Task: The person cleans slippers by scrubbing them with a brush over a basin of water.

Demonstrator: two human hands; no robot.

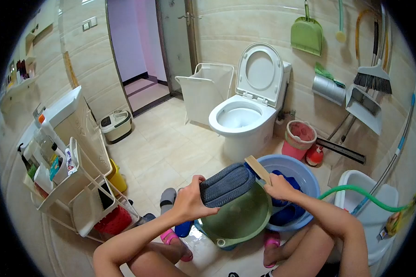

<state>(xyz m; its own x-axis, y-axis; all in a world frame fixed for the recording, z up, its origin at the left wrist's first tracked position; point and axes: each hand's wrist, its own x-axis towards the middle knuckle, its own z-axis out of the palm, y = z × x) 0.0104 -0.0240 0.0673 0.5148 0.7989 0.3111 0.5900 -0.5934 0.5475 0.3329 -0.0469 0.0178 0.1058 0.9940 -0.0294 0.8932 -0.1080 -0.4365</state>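
My left hand grips a dark grey slipper by its heel end, with the ribbed sole facing me. In my right hand is a scrub brush with a flat wooden handle. Its head is at the slipper's far end; whether the bristles touch the sole I cannot tell. Below the slipper stands a green basin, partly hidden by it. To the right, a light blue basin holds dark blue items that look like slippers.
A toilet with its lid up stands ahead, beside a white hamper. A shelf rack is at left. On the right are a pink bin, a white tub and a green hose. Pink slippers are on my feet.
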